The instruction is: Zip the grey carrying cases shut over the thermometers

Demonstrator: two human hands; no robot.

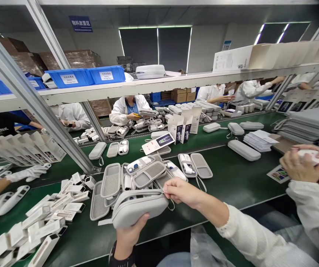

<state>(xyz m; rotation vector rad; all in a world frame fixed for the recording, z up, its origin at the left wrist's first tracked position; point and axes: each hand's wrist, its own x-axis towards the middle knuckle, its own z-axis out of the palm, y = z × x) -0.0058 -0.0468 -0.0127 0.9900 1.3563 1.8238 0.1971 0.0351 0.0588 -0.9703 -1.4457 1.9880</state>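
My left hand (131,231) supports a light grey zip case (141,213) from below, its fingers wrapped round the underside. The lid stands slightly apart from the base along the upper edge. At the case's right end my right hand (183,193) pinches the zipper pull, which its fingertips mostly hide. Just behind lies a pile of open grey cases (150,174), some with white-and-blue devices (140,164) inside. Another open case (195,165) with a white device rests to the right of the pile.
Small white boxes (48,213) lie heaped at left, near a co-worker's gloved hand (31,173). Right of me, a person's hands (304,163) hold something white. A metal post (62,129) and overhead shelf (176,81) cross the green belt (226,189). Printed cartons (181,128) stand beyond the pile.
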